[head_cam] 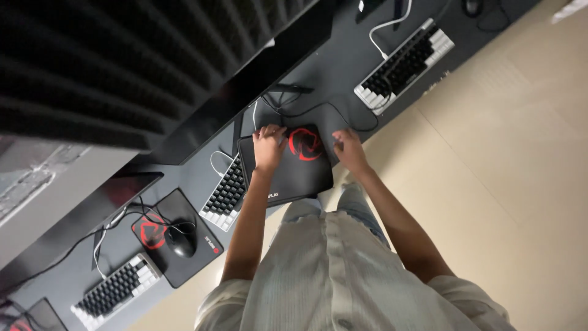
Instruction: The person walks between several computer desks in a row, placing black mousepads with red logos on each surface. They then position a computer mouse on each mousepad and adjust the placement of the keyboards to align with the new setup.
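While the long dark worktop (343, 67) runs slantwise under the monitors, the black mouse pad (288, 168) with its red emblem lies on it between two keyboards, its long axis pointing from the person toward the screens. Left hand (268, 144) curls closed on its far corner; right hand (348, 147) pinches the opposite edge. Tugging could snag the cables (306, 110) or nudge the nearest keyboard (226, 193).

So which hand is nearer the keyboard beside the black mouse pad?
Left. The left hand grips the mouse pad's far corner, just above the keyboard. The right hand holds the pad's opposite edge, farther from it.
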